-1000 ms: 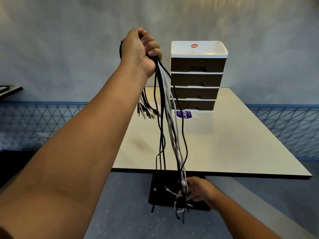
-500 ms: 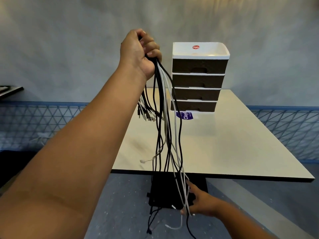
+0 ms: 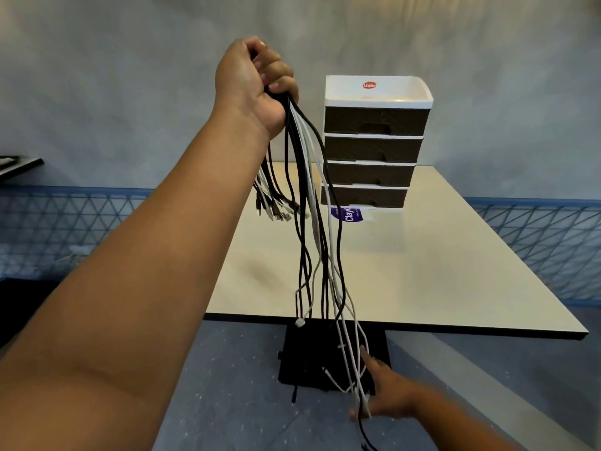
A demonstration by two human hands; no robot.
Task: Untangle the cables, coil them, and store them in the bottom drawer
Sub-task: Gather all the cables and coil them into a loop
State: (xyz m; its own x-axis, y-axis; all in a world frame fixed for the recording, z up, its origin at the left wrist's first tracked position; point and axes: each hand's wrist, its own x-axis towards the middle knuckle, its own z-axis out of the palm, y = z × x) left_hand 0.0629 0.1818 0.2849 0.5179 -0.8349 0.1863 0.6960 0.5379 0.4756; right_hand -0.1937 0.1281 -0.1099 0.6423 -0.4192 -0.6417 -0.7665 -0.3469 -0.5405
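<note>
My left hand (image 3: 252, 84) is raised high and grips a bundle of black and white cables (image 3: 317, 229) in its fist. The long ends hang down past the table edge; a cluster of short plug ends (image 3: 276, 209) dangles behind my wrist. Low down, my right hand (image 3: 383, 392) has its fingers spread among the hanging white cable ends, touching them without a clear grip. A white drawer unit (image 3: 374, 144) with several dark drawers stands at the table's far side; its bottom drawer (image 3: 362, 196) is closed.
The pale table (image 3: 422, 281) stretches ahead with a purple label (image 3: 349, 213) lying in front of the drawer unit. A black table base (image 3: 312, 359) sits on the grey floor below. Blue mesh fencing (image 3: 536, 242) runs along the wall.
My right hand has let go of the cable ends it pinched low down, and its fingers have spread. The freed ends have swung loose and fanned apart. My left hand holds steady.
</note>
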